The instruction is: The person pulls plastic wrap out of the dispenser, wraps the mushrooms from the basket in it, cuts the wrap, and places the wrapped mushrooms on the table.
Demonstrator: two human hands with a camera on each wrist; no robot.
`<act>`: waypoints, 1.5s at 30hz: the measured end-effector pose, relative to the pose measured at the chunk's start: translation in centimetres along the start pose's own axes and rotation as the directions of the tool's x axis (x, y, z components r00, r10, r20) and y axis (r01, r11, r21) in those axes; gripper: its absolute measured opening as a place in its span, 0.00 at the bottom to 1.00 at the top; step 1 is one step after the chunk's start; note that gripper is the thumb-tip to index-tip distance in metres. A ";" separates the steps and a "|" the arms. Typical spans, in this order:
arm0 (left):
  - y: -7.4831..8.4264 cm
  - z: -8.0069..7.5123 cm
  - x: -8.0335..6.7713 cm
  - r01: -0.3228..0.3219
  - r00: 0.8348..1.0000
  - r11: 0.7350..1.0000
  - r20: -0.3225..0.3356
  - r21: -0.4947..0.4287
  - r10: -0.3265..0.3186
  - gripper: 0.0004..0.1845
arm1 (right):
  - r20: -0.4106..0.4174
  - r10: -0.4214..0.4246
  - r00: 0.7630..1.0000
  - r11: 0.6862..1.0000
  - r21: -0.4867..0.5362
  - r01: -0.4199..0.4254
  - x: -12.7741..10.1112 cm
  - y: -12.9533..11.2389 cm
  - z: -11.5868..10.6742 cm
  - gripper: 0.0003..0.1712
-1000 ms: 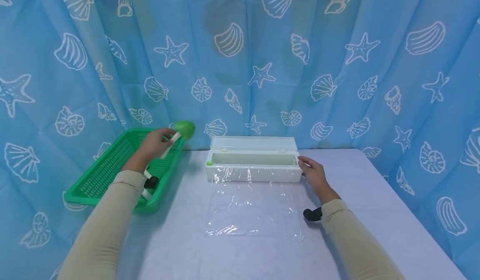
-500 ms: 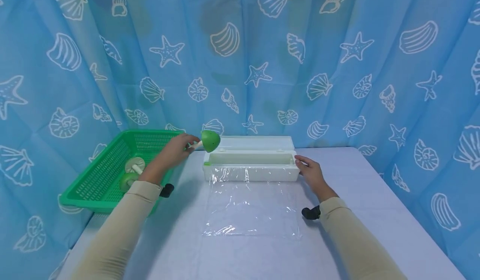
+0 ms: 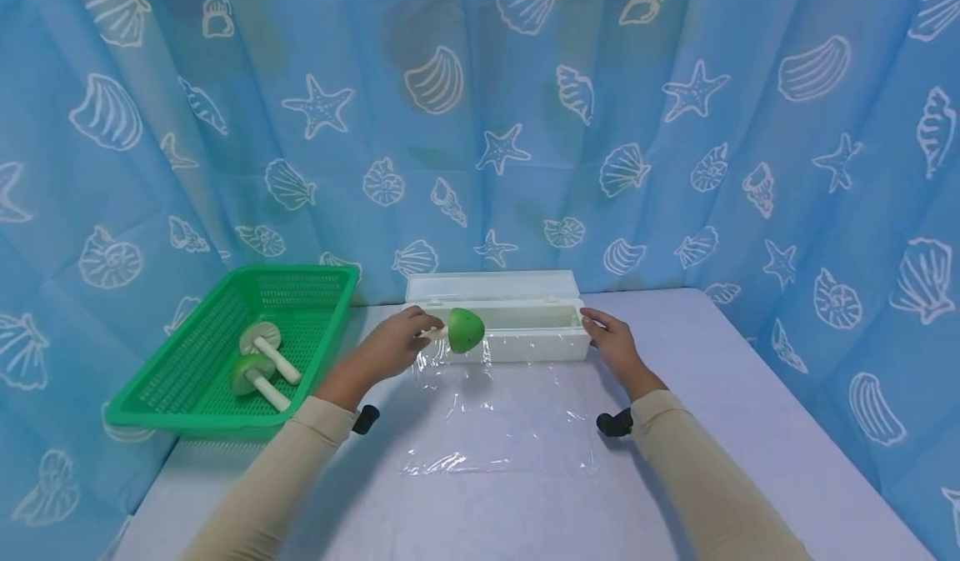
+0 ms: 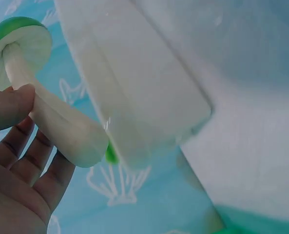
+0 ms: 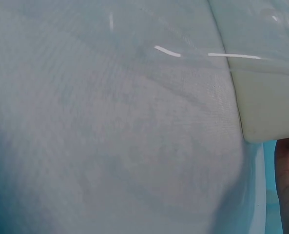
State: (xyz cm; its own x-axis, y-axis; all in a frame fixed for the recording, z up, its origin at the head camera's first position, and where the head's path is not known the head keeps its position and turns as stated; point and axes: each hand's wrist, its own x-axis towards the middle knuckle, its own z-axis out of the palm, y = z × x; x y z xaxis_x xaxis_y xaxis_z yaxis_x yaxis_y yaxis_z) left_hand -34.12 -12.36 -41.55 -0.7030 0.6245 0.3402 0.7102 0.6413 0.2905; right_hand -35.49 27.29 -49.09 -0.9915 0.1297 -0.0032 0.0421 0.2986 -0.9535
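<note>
The left hand [image 3: 390, 348] pinches a green-capped toy mushroom [image 3: 463, 330] by its pale stem, thumb on top — cap pointing right, held above the near edge of the white box [image 3: 525, 340] and the film [image 3: 502, 415] drawn from it; the right hand [image 3: 613, 346] rests with relaxed fingers against the box's right end, gripping nothing; two more mushrooms [image 3: 262, 359] lie in the green basket [image 3: 187, 394] at the left.
</note>
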 end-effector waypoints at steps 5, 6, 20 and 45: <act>1.8 1.4 -0.2 -0.010 0.999 1.000 0.045 0.017 0.009 0.16 | 0.001 -0.012 1.000 1.000 -0.012 0.012 0.1 -0.4 0.3 0.28; 2.3 1.7 -0.1 -0.011 0.998 1.000 0.057 0.018 0.010 0.16 | 0.002 -0.014 1.000 1.000 -0.014 0.014 0.0 -0.4 0.3 0.28; 6.7 5.0 -0.5 -0.055 0.980 0.998 0.195 0.016 0.051 0.18 | -0.016 0.006 1.000 0.999 -0.054 -0.006 -0.2 0.1 0.2 0.28; 8.4 7.9 -2.2 -0.064 0.949 0.995 0.314 0.078 0.036 0.17 | -0.007 -0.021 1.000 0.998 -0.056 0.021 0.0 0.2 0.2 0.30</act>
State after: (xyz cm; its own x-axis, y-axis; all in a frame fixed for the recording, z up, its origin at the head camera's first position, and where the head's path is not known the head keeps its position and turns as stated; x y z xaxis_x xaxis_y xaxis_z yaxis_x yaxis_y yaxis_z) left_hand -26.88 -4.83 -46.94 -0.6528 0.7558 0.0524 0.7486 0.6329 0.1976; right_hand -35.49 27.19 -49.34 -0.9913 0.1300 0.0192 0.0282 0.3536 -0.9350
